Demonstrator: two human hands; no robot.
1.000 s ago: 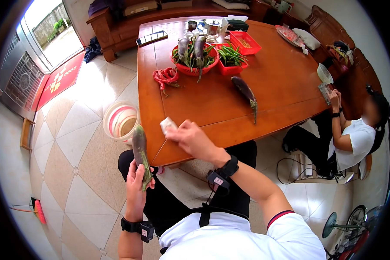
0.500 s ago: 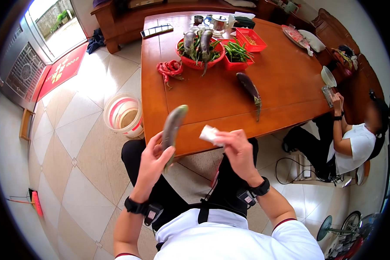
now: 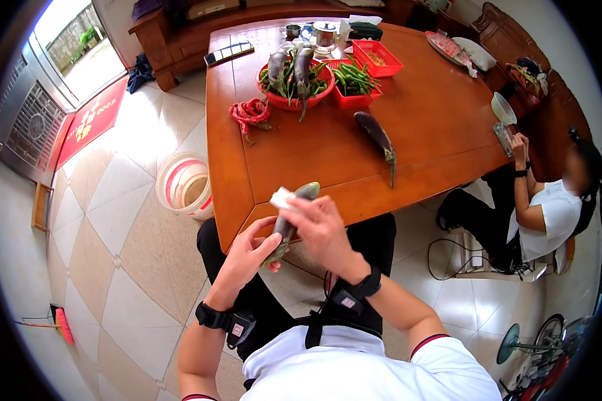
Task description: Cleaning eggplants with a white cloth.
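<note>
eggplant [image 3: 289, 220], long and dull purple-green, held tilted over the near edge of the wooden table [image 3: 441, 100], its upper tip just past the table edge and its lower end down over the person's lap. left hand [image 3: 246, 255] cups the lower end from below, fingers curled around it. right hand [image 3: 322, 226] is closed over the middle of the eggplant from above and pinches a small white peeler-like tool [image 3: 281, 197] against its upper part; the tool's exact kind is too small to tell. both wrists wear dark bands with a small device.

on the table, a second dark eggplant [image 3: 377, 134] lies loose near the middle, well apart from the hands. further back sits a red round basket [image 3: 294, 100] holding more eggplants and greens, and just beside it a red square basket [image 3: 354, 79] with green beans. a bunch of red chillies [image 3: 249, 112] lies near the left table edge. a metal pot [image 3: 324, 35] stands at the far end.

on the tiled floor left of the table stands a white bucket [image 3: 184, 187] with a red band. another person [image 3: 548, 207] in a white shirt sits at the right side of the table, hands raised at the table corner.
</note>
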